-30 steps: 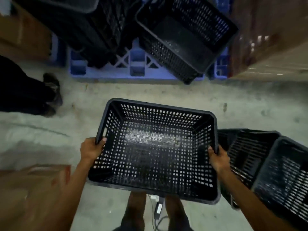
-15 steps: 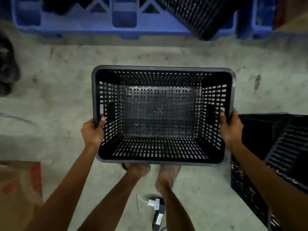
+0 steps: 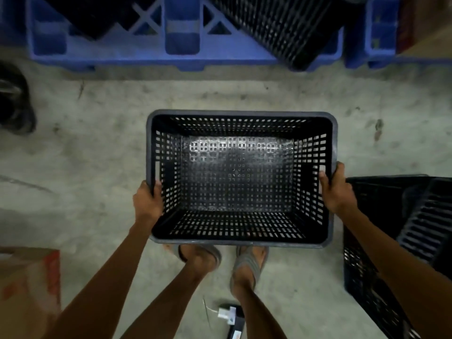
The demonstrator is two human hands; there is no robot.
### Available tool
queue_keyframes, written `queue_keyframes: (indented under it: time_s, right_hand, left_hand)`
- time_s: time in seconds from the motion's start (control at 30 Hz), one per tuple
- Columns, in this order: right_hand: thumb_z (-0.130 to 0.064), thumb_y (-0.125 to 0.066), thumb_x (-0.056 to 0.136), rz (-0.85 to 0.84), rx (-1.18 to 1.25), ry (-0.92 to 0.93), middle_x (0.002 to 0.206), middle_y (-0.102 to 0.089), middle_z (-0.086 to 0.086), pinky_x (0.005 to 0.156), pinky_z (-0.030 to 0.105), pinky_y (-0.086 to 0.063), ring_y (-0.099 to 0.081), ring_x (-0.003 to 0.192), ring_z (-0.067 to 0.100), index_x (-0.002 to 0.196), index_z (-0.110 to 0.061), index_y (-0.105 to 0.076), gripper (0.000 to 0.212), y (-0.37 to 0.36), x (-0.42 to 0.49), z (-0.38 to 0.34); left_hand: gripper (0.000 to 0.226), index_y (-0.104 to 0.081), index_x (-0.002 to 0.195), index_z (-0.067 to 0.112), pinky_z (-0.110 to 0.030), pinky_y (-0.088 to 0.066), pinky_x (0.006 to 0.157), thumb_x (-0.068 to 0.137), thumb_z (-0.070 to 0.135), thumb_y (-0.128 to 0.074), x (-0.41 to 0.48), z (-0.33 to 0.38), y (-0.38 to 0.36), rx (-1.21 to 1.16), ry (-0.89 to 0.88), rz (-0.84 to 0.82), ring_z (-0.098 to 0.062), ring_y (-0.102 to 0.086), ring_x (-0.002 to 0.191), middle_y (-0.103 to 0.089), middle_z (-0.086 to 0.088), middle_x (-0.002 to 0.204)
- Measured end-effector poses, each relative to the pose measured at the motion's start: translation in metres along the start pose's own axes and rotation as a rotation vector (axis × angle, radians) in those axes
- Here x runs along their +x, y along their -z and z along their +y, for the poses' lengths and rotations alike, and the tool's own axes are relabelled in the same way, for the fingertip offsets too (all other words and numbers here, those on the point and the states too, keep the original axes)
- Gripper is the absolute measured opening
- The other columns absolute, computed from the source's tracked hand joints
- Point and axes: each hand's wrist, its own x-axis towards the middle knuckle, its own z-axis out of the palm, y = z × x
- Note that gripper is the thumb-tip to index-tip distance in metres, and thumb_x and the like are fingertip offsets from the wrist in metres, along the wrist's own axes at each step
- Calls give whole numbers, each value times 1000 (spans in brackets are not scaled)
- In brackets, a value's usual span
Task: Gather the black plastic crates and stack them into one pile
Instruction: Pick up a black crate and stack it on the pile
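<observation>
The black plastic crate [image 3: 241,177], a box full of little square holes with a shiny bottom, was held open side up over the gray floor [image 3: 97,152], the left hand [image 3: 147,200] and right hand [image 3: 336,190] each curled tight around a side rim, while more crates [image 3: 391,241] at the right were cut off.

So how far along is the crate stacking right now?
Early. Done: the crates at the right look partly nested, tilted. In hand: one empty crate, upright, left hand and right hand gripping its short-side rims. Left: setting it down, plus the crate on the blue pallet.
</observation>
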Motion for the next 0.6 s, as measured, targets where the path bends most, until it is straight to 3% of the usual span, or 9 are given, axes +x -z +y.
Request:
queue_keyframes:
  time_s: [0.1,0.2,0.3,0.4,0.5,0.6]
  right_hand:
    - [-41,-47,99,-170,6,-46,127,-59,32,86,43,-46,-62,108,49,153,-19,-7,71,32,-2,-13]
    - [-33,-59,94,-209,-66,53,136,-55,24,101,48,-46,-59,118,43,153,-15,-14,77,71,-31,-39]
    - [-25,-61,92,-247,-107,139,141,-48,22,107,48,-41,-51,127,41,151,-8,-29,69,101,-91,-68]
    - [-23,-59,94,-304,-22,81,151,-39,20,111,41,-37,-43,136,37,152,-4,-27,68,143,-182,-108]
    - [-29,-53,98,-336,27,73,160,-25,15,116,37,-31,-27,148,30,155,-10,-17,70,186,-268,-144]
    - [-32,-51,99,-310,90,93,163,-21,8,117,36,-30,-25,149,27,156,-18,-17,69,237,-328,-182]
  left_hand:
    - [46,-40,130,6,-47,-49,89,95,29,-58,-11,17,16,-90,193,-288,-44,-61,111,-62,-25,123]
    - [69,-27,147,8,-42,-46,98,91,25,-63,-38,41,48,-58,220,-326,-41,-56,122,-55,-22,138]
    - [52,-45,139,5,-39,-47,94,91,16,-62,-92,72,88,-3,161,-328,-40,-59,118,-60,-24,132]
    - [45,-52,135,0,-44,-48,96,92,9,-60,-171,125,143,-7,190,-508,-41,-60,117,-61,-26,129]
    - [46,-52,136,7,-37,-49,98,91,11,-59,-244,188,198,56,66,-599,-33,-60,117,-61,-19,131]
    - [51,-50,139,10,-31,-44,104,90,21,-61,-288,257,262,89,-138,-565,-29,-54,126,-54,-13,139]
